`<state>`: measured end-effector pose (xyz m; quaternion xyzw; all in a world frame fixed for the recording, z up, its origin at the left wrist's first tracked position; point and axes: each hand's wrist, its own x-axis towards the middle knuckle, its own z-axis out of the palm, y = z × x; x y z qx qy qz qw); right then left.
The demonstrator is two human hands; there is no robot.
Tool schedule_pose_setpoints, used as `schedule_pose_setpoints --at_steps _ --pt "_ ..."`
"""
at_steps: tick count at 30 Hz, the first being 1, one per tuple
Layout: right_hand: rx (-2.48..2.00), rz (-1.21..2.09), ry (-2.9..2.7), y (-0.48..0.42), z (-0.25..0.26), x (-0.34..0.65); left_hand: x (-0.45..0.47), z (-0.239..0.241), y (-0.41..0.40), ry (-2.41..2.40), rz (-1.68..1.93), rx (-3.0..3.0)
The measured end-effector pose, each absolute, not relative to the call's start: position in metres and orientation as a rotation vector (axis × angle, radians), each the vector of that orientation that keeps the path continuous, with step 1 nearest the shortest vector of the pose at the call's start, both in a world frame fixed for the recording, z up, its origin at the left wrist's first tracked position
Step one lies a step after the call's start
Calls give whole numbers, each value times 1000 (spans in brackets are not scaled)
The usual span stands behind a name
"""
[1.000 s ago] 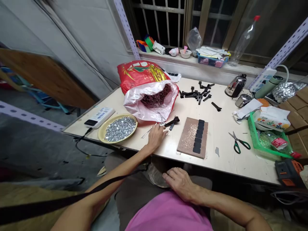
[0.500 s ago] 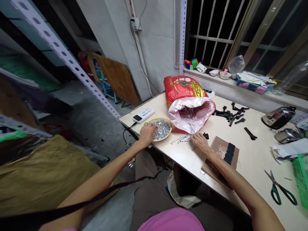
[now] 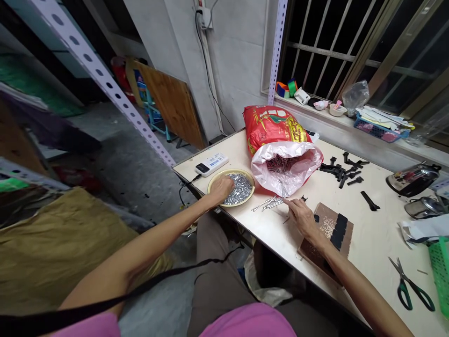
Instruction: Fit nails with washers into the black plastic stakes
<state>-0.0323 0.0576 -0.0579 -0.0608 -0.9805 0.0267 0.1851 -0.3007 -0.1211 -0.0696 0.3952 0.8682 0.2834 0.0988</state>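
Observation:
My left hand [image 3: 222, 188] rests over the left side of a round cream bowl, its fingers curled down among small shiny metal pieces [image 3: 239, 188]. What those fingertips hold is too small to make out. Beside the loose long metal pins [image 3: 269, 203], my right hand [image 3: 301, 216] has its thumb and fingers drawn together at the pile's right end. Whether a pin is between them is hidden. Behind the pile lies a red bag [image 3: 270, 124], its white mouth open towards me and more pins inside. A brown board [image 3: 345, 243] with black pieces [image 3: 338, 230] lies partly under my right forearm.
A white device [image 3: 212, 164] with a cable lies left of the bag. Black plastic parts [image 3: 342, 172] are scattered to the right. Scissors [image 3: 409, 283], a green basket [image 3: 440, 267] and a kettle [image 3: 412, 179] stand or lie further right. A perforated metal post [image 3: 115, 93] slants at left.
My right hand has drawn slightly back from the pins, its fingers now pinched rather than lying over them. My left hand stays in the bowl. The view has shifted slightly.

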Motion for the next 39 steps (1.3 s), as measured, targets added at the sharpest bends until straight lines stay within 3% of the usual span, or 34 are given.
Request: schedule_pose_setpoints --at_steps 9,14,18,26,39 --pt "-311 300 -2579 27 -43 -36 -295 -53 -129 2217 1390 794" --pt "-261 384 -2512 -3 -23 -49 -245 -37 -123 1515 1730 459" --pt "-316 346 -2489 -16 -13 -47 -201 -24 -109 1179 1788 304" --pt "-507 191 -2573 -11 -7 -21 -160 -19 -89 1054 1818 346" --pt "-664 110 -2441 -12 -13 5 -131 -13 -79 1240 1787 504"
